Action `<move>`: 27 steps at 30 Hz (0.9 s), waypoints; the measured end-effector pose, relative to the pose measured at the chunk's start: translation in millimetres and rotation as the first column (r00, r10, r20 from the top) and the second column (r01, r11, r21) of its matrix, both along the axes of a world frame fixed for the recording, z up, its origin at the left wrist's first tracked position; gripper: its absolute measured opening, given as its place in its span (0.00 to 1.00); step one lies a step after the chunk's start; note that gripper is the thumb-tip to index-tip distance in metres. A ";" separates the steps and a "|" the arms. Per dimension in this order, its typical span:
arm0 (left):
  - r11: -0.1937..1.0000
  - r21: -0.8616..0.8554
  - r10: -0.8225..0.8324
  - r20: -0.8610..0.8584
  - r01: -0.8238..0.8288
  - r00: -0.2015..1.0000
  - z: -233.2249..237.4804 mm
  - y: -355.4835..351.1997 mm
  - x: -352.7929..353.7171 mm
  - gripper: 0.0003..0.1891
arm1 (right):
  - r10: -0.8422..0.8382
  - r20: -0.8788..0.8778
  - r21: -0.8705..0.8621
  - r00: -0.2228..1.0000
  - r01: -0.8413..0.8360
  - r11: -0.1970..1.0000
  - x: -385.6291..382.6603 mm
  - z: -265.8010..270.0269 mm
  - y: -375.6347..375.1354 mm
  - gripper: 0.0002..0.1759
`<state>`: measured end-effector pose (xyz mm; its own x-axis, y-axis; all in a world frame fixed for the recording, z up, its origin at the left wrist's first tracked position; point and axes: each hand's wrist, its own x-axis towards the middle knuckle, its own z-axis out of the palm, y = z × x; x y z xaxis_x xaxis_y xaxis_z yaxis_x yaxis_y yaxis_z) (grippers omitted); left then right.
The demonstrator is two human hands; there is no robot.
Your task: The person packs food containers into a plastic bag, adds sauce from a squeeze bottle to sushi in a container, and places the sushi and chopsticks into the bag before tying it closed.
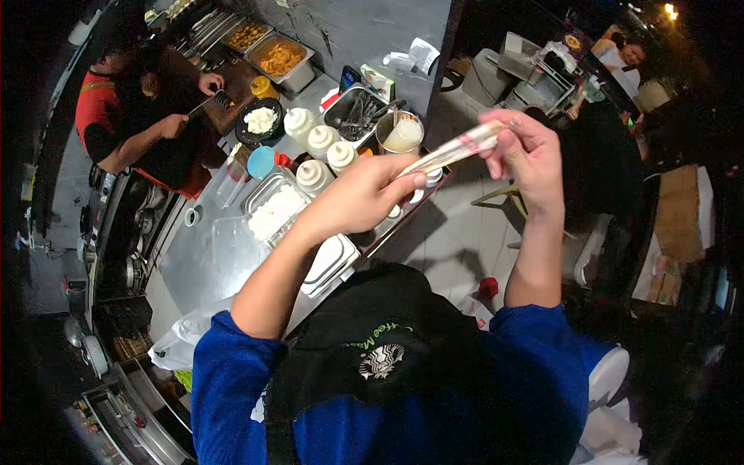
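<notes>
Facing the bench, a person in a blue shirt wears a black apron with a round white emblem and green lettering; I can make out "ffee M", the rest unclear. Above the bench's near edge, the hands share a slim pale packet with pinkish-red marks, too blurred to read. The left hand pinches its lower end between thumb and fingers; the right hand pinches its raised end, fingers bent.

Below the left forearm sits a white-lidded container, then an open clear container of white food. Beyond are white squeeze bottles and a metal cutlery tub. Farther off, a black bowl holds white pieces, near a metal pan of orange food. A co-worker in red grips a utensil.
</notes>
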<state>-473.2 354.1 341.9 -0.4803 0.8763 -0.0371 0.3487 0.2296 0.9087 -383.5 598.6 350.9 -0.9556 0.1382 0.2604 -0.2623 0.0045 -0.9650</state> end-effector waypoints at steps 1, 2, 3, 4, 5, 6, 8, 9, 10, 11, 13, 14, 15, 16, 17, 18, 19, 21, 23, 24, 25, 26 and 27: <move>0.997 0.068 0.032 0.098 -0.039 0.995 -2.5 -5.5 2.7 0.13 | 0.044 -0.056 -0.093 0.997 -0.049 0.994 -7.4 -6.5 -4.0 0.23; 0.989 0.079 0.108 0.176 -0.123 0.978 -9.1 -13.0 2.9 0.14 | 0.096 -0.115 -0.181 0.989 -0.116 0.977 -18.4 -15.0 -7.9 0.24; 0.973 0.087 0.188 0.254 -0.216 0.949 -18.2 -21.8 3.6 0.15 | 0.090 0.013 -0.140 0.996 -0.087 0.986 -35.5 -30.8 -3.1 0.31; 0.947 0.088 0.264 0.334 -0.309 0.905 -22.2 -31.2 4.5 0.16 | -0.016 0.148 -0.004 0.989 0.017 1.000 -59.7 -52.5 0.0 0.31; 0.940 0.065 0.275 0.437 -0.335 0.856 -20.7 -42.5 6.0 0.17 | -0.175 0.119 0.328 0.977 0.127 0.936 -85.0 -79.6 -6.0 0.28; 0.927 0.073 0.290 0.481 -0.368 0.827 -24.6 -53.4 8.9 0.16 | -0.314 0.030 0.616 0.949 0.230 0.754 -109.0 -106.5 -14.3 0.24; 0.878 0.077 0.386 0.470 -0.472 0.794 -18.4 -64.3 18.1 0.15 | -0.323 -0.066 0.859 0.944 0.218 0.462 -152.0 -154.1 -28.0 0.19; 0.865 0.092 0.397 0.478 -0.494 0.783 -15.1 -70.7 22.9 0.15 | -0.329 -0.047 0.896 0.943 0.185 0.403 -166.2 -170.2 -36.2 0.18; 0.852 0.109 0.405 0.484 -0.512 0.776 -11.1 -76.6 26.3 0.15 | -0.339 -0.034 0.928 0.940 0.156 0.339 -178.9 -183.1 -40.5 0.16; 0.841 0.129 0.408 0.488 -0.526 0.771 -8.1 -82.1 28.2 0.15 | -0.355 -0.026 0.954 0.934 0.130 0.271 -190.7 -192.5 -43.1 0.15; 0.805 0.164 0.449 0.459 -0.570 0.767 -8.3 -93.1 32.9 0.14 | -0.361 -0.021 0.973 0.932 0.102 0.206 -207.9 -210.8 -44.9 0.13; 0.790 0.183 0.465 0.443 -0.585 0.767 -9.6 -97.1 34.4 0.14 | -0.370 -0.021 0.981 0.929 0.091 0.171 -214.4 -216.4 -44.7 0.13; 0.772 0.166 0.507 0.422 -0.614 0.751 -11.6 -102.0 36.5 0.15 | -0.374 -0.079 0.976 0.924 0.148 0.160 -218.4 -222.6 -44.8 0.12; 0.744 0.175 0.522 0.451 -0.645 0.724 -16.6 -108.4 38.4 0.14 | -0.350 -0.067 0.971 0.934 0.142 0.194 -219.4 -219.5 -49.1 0.12; 0.720 0.183 0.528 0.480 -0.669 0.700 -23.9 -115.4 40.4 0.14 | -0.333 -0.056 0.965 0.941 0.137 0.226 -217.5 -214.8 -52.9 0.13; 0.708 0.195 0.517 0.513 -0.679 0.686 -32.2 -118.7 42.8 0.13 | -0.333 -0.047 0.959 0.942 0.136 0.248 -214.8 -208.8 -48.9 0.14; 0.656 0.157 0.617 0.450 -0.738 0.645 -40.4 -121.4 46.5 0.14 | -0.333 -0.070 0.971 0.940 0.140 0.191 -223.4 -213.6 -45.1 0.13; 0.644 0.115 0.645 0.452 -0.757 0.617 -55.6 -134.5 51.8 0.13 | -0.373 -0.092 0.947 0.923 0.197 0.254 -207.5 -181.8 -41.3 0.18; 0.632 0.163 0.627 0.467 -0.758 0.624 -56.2 -138.8 59.6 0.07 | -0.342 -0.110 0.946 0.933 0.204 0.250 -204.6 -178.1 -33.1 0.19; 0.610 0.125 0.640 0.504 -0.783 0.579 -55.8 -138.6 65.1 0.07 | -0.335 -0.061 0.960 0.940 0.148 0.240 -198.0 -172.7 -32.9 0.18; 0.607 0.124 0.633 0.522 -0.785 0.572 -63.5 -140.6 67.2 0.07 | -0.294 -0.086 0.958 0.952 0.160 0.236 -193.6 -173.6 -31.0 0.18; 0.597 0.119 0.644 0.520 -0.794 0.562 -69.1 -141.1 72.6 0.07 | -0.243 -0.115 0.957 0.963 0.174 0.234 -190.1 -171.6 -29.2 0.18; 0.579 0.120 0.657 0.516 -0.806 0.549 -73.4 -141.9 75.3 0.07 | -0.233 -0.185 0.944 0.955 0.238 0.227 -186.9 -168.6 -26.8 0.17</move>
<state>-397.9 212.1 268.6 -0.9621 0.2101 -0.1739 -0.1933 -0.0757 0.9782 -570.4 571.8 182.3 -0.9259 0.0082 0.3777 -0.0770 0.9747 -0.2099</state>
